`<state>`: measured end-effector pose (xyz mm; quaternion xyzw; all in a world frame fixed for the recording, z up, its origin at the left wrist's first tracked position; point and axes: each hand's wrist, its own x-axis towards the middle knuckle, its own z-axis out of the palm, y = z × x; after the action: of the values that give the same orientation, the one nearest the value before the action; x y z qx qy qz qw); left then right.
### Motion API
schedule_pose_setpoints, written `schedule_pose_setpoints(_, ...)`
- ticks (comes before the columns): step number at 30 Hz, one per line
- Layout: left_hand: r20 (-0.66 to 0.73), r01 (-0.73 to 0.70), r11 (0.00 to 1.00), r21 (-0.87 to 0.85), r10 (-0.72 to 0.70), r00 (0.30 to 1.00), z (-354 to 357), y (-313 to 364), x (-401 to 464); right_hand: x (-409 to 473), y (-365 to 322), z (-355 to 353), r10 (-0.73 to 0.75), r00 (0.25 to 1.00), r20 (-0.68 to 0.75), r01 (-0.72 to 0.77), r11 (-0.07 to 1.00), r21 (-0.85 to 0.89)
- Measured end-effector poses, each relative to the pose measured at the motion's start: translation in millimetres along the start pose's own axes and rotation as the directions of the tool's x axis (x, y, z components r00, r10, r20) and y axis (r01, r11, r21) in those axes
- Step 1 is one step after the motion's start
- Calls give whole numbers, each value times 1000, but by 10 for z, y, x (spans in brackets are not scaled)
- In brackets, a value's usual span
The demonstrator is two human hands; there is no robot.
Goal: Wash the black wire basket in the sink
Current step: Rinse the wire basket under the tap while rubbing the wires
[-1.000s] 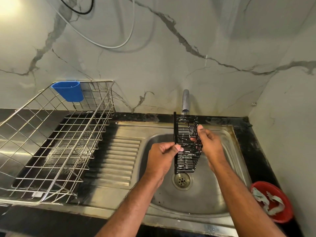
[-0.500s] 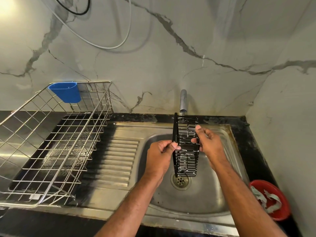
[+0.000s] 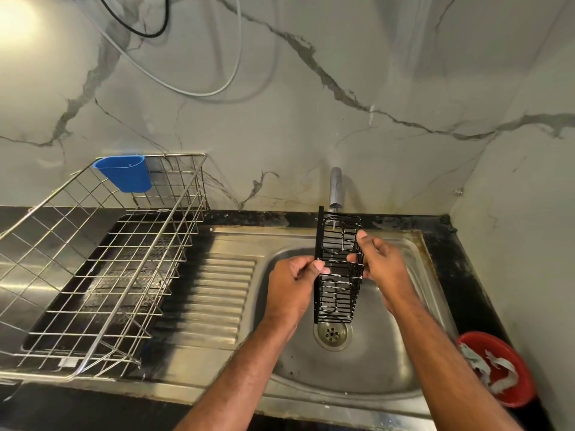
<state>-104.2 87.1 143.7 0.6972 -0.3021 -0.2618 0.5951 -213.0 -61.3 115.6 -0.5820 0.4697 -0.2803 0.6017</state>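
A narrow black wire basket (image 3: 337, 298) stands on end above the steel sink (image 3: 367, 377), its top just under the tap (image 3: 336, 189). White foam clings to some of its wires. My left hand (image 3: 291, 286) pinches its left edge about halfway up, thumb on the front. On the other side my right hand (image 3: 381, 265) holds the right edge, fingers curled round the wires. The drain (image 3: 332, 334) lies directly below the basket.
A steel wire dish rack (image 3: 102, 275) with a blue plastic cup (image 3: 124, 174) hooked on its rim stands on the left drainboard. A red bowl (image 3: 501, 368) holding scraps sits at the right front corner. Marble walls close in behind and to the right.
The basket has stayed upright under the tap, shifting slightly. My right hand has slid a little along its right edge; my left hand keeps its pinch.
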Motion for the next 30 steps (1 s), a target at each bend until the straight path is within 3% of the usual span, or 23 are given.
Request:
schedule_pose_setpoints(10,-4,16,1000,-10,-16,1000,22,8,2,-26,-27,16,43,999,2,-42,994,-97)
schedule_pose_setpoints(21,31,122,983,-139,-119,992,87,122,137,-35,-19,18,60,998,-16,-61,995,-77)
schedule_pose_setpoints(30,21,124,984,-127,-122,992,94,114,135,-9,-20,9,75,997,-17,-76,995,-61)
